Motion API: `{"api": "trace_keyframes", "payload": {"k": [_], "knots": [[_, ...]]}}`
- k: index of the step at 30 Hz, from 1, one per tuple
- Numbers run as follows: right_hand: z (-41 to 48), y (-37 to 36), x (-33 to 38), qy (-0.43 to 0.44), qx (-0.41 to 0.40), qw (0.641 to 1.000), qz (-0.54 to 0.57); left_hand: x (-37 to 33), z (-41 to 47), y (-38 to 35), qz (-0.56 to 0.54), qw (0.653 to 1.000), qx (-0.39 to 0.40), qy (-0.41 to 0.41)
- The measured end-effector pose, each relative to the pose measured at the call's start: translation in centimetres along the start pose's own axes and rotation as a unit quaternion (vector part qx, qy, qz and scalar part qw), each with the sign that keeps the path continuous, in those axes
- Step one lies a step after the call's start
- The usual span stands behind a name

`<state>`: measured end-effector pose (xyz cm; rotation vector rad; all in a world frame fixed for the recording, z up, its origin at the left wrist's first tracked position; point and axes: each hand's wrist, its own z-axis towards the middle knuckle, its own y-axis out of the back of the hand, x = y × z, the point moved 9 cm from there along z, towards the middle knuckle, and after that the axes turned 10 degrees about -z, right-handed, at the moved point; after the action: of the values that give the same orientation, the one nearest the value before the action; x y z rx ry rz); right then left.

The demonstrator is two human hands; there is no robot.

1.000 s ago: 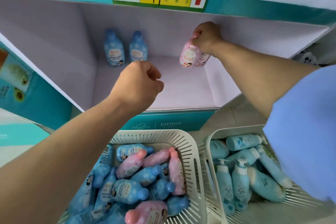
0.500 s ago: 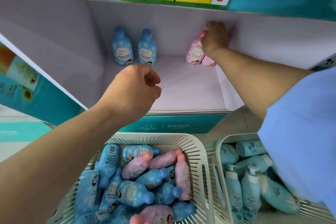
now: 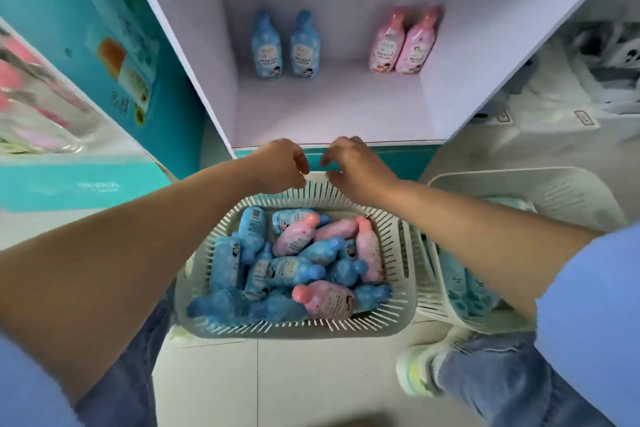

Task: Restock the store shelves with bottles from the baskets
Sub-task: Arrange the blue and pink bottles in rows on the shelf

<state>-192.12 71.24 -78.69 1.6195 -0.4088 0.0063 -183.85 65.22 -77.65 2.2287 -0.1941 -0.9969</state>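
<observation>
Right hand (image 3: 356,166) off pink bottles (image 3: 403,42), now beside left hand (image 3: 277,166)

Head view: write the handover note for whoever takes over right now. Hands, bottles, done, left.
Left hand and right hand: both empty, fingers loosely curled, over the far rim of the near basket.
Done: on the shelf, two blue bottles upright at back left, two pink bottles upright at back right.
Near basket: mixed pile of blue and pink bottles. Second basket at right: teal bottles, mostly hidden.
Left: shelve both baskets' bottles.
</observation>
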Motion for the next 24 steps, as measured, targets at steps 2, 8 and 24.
{"api": "trace_keyframes", "payload": {"k": [2,8,24], "knots": [[-1.7,-2.9,0.4,-0.020,0.061,0.998,-0.012,1.1,-0.9,-1.7,0.015,1.000,0.021,0.003],[-4.5,-7.9,-0.3,-0.088,0.184,0.978,-0.034,5.1,-2.0,-4.9,0.035,0.997,0.052,0.044],[-3.7,-20.0,-3.8,-0.128,0.366,0.922,0.002,10.0,1.8,-8.3,0.051,0.993,0.075,0.080]]}}
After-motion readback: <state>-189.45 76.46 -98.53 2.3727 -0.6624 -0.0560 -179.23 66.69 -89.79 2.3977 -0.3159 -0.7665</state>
